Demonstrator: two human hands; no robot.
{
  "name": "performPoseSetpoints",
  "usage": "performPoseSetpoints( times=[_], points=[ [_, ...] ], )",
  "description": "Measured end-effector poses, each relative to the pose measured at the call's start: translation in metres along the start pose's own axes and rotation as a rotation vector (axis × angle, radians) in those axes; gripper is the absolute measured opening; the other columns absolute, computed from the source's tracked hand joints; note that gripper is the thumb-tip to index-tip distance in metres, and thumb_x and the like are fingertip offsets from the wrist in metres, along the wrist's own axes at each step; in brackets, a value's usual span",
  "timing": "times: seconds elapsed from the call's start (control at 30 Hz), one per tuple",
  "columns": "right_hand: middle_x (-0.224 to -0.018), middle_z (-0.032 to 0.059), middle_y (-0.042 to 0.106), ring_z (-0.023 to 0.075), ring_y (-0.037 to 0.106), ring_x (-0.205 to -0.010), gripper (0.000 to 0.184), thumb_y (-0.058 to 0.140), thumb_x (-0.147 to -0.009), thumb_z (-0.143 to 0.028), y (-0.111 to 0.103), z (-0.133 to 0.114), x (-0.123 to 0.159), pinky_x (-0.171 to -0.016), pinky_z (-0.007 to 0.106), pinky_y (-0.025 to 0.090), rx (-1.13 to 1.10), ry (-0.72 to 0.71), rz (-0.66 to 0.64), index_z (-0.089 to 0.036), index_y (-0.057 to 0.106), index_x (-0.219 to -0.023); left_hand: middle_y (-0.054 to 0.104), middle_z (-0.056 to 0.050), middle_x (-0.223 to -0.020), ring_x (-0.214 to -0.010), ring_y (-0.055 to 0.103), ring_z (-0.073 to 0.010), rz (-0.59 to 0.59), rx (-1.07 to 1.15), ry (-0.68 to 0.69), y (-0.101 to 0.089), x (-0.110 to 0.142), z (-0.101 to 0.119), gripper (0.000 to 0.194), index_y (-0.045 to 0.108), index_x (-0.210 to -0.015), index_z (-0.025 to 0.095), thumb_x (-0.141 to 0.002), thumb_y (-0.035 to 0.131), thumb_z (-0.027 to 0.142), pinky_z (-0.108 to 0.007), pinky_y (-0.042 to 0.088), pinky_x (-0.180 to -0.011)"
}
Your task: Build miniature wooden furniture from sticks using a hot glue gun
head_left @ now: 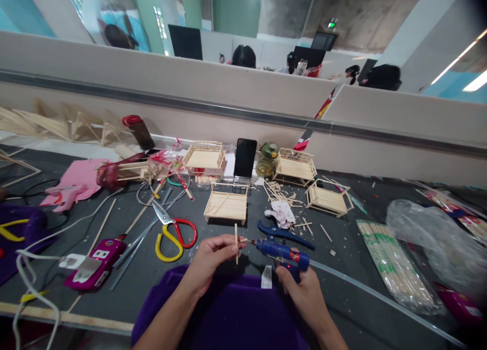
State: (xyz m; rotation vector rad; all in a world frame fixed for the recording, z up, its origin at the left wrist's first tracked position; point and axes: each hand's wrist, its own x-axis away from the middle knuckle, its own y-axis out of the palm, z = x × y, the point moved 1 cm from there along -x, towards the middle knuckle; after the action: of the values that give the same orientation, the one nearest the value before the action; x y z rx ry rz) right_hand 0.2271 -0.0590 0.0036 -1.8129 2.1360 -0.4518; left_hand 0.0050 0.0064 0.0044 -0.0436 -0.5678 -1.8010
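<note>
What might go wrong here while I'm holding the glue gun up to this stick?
The glue gun has its nozzle right by the fingers of your left hand, so a slip might burn you. The long glue stick trailing behind it could catch on the bagged sticks. And the open scissors lie near your left arm, so a careless reach could nick you.

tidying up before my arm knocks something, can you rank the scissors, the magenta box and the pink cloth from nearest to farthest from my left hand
From your left hand:
1. Scissors, just to its left
2. Magenta box, farther left, by the white cable
3. Pink cloth, far left, towards the partition
</note>
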Motion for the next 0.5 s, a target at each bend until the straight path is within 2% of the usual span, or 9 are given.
performPoseSetpoints(
  times=[0.5],
  points=[
    [-0.048, 0.0017, 0.059, 0.0204, 0.059, -0.054, 0.041, 0.063, -0.075, -0.058, -0.0016, 0.0005, -0.0014, -0.048, 0.026, 0.047, -0.015, 0.013, 0.060, -0.018, 0.071, -0.075, 0.069, -0.015, -0.112, -0.102, 0.063, -0.0265, 0.007, 0.014, -0.016, 0.0026, 0.0002, 0.0015, 0.023, 0.075, -0.086, 0.014, -0.071, 0.076, 0.031, -0.030, 0.050, -0.080]
  ],
)
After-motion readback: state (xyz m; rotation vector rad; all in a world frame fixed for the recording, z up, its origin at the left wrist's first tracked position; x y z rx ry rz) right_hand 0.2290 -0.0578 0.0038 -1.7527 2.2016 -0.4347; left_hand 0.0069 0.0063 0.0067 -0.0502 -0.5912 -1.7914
